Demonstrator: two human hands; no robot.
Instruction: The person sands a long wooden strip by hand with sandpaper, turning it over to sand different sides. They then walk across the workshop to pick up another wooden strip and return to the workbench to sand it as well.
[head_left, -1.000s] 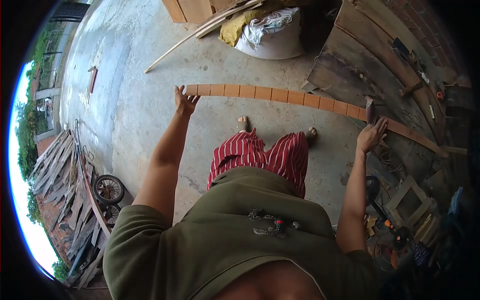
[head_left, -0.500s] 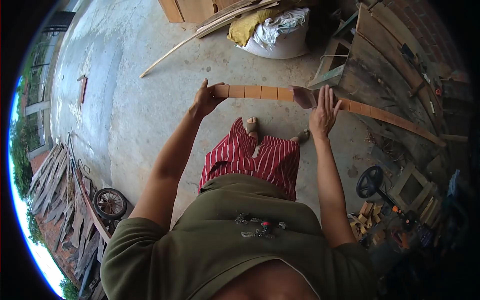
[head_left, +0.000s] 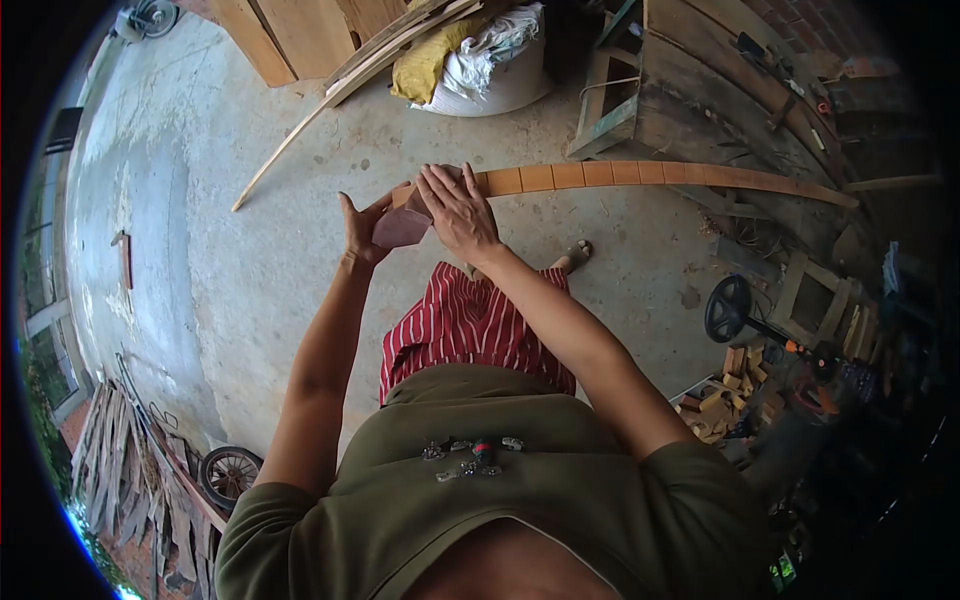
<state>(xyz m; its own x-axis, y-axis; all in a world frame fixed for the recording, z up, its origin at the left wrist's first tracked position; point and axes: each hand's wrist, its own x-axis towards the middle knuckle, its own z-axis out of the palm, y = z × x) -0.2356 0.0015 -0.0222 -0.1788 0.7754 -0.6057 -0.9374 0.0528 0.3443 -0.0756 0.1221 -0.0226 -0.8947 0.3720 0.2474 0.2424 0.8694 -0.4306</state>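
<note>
A long wooden strip (head_left: 600, 174) with evenly spaced dark lines across it stretches from my hands toward the right. Its near end rests in my left hand (head_left: 366, 230), whose thumb points up and away while the fingers go under the wood. Over that same end lies my right hand (head_left: 462, 218), fingers laid across the top, with a folded brownish-purple sheet of sandpaper (head_left: 402, 228) under them. Part of the sheet hangs down between the two hands. The hands are close together, and the fingers beneath the strip are hidden.
A white sack (head_left: 500, 85) and thin boards (head_left: 330, 95) lie ahead on the concrete floor. At the right lean old wooden panels (head_left: 710, 100), above a black wheel-shaped handle (head_left: 727, 308) and wood offcuts (head_left: 735, 385). A spoked wheel (head_left: 230, 474) and plank pile (head_left: 110, 450) are at left.
My right hand has slid left along the strip with the sandpaper, from mid-length to the end at my left hand. The view has shifted to the right.
</note>
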